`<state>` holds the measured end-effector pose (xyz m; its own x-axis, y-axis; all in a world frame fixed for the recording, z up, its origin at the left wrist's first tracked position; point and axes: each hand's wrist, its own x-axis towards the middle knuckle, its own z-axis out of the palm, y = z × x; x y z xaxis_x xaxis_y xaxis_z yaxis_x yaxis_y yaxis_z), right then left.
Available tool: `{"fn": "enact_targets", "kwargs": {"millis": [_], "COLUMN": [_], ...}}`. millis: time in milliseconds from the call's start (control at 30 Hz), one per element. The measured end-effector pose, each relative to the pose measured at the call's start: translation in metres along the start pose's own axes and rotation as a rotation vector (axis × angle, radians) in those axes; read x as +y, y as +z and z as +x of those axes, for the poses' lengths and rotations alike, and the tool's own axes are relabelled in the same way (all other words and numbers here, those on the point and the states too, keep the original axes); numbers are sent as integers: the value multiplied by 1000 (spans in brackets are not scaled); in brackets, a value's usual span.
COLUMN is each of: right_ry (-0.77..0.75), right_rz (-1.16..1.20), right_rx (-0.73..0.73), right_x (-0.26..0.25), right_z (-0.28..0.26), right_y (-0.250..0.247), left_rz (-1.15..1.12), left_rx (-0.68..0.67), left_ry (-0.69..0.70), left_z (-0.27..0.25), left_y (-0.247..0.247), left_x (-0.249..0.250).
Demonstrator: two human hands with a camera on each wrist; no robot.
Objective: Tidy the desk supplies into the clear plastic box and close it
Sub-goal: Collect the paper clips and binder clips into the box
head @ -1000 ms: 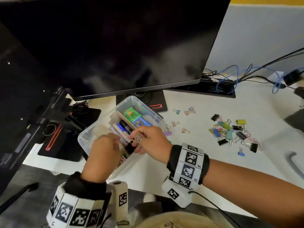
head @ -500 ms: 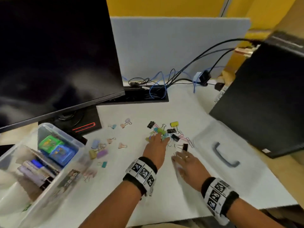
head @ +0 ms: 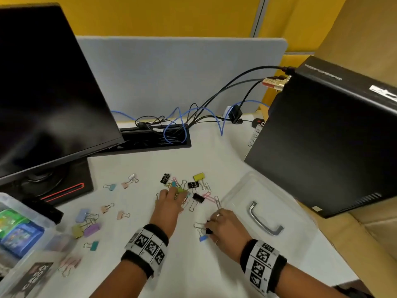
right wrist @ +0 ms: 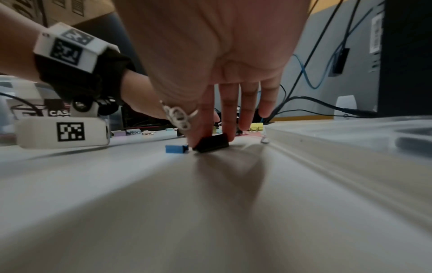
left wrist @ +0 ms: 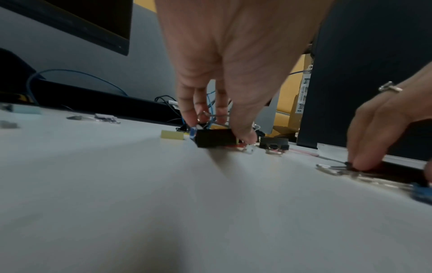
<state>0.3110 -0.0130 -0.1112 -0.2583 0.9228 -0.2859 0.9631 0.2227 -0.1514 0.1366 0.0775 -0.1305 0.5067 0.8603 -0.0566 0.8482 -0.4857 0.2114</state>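
Loose binder clips and paper clips [head: 191,186] lie in a pile on the white desk. My left hand [head: 175,195] reaches into the pile; in the left wrist view its thumb and fingers [left wrist: 245,136] pinch a black binder clip [left wrist: 215,138]. Nearer to me, my right hand [head: 211,226] pinches another black binder clip [right wrist: 211,142] against the desk, with a blue clip [right wrist: 176,148] just beside it. The clear plastic box [head: 49,224] stands open at the far left with coloured packs inside. Its clear lid [head: 240,190] with a grey handle lies flat to the right.
More pastel clips [head: 86,226] are scattered between the pile and the box. A monitor [head: 43,93] on a black stand fills the back left, a black computer tower [head: 322,136] stands at the right, and cables [head: 193,117] run along the back.
Both hands left the box and moved right to the clip pile. In the last half second the right hand drew back toward me onto a black clip.
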Motion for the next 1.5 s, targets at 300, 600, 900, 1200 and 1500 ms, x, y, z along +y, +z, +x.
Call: {"fn": "enact_targets", "kwargs": {"millis": [300, 600, 900, 1200, 1500], "right_ry": [151, 138, 344, 144, -55], "right_rz": [251, 30, 221, 257, 136], "right_rx": [218, 75, 202, 209, 37], "right_x": [-11, -9, 46, 51, 29], "right_z": [51, 69, 77, 94, 114], "right_y": [-32, -18, -50, -61, -54], "left_rz": [-105, -131, -238, -282, -319], "left_rx": [28, -219, -226, -224, -247], "left_ry": [-139, -233, -146, -185, -178], "left_z": [-59, -63, 39, 45, -17], "left_y": [-9, -49, -48, -35, -39], "left_x": [-34, -55, -9, -14, -55]}}
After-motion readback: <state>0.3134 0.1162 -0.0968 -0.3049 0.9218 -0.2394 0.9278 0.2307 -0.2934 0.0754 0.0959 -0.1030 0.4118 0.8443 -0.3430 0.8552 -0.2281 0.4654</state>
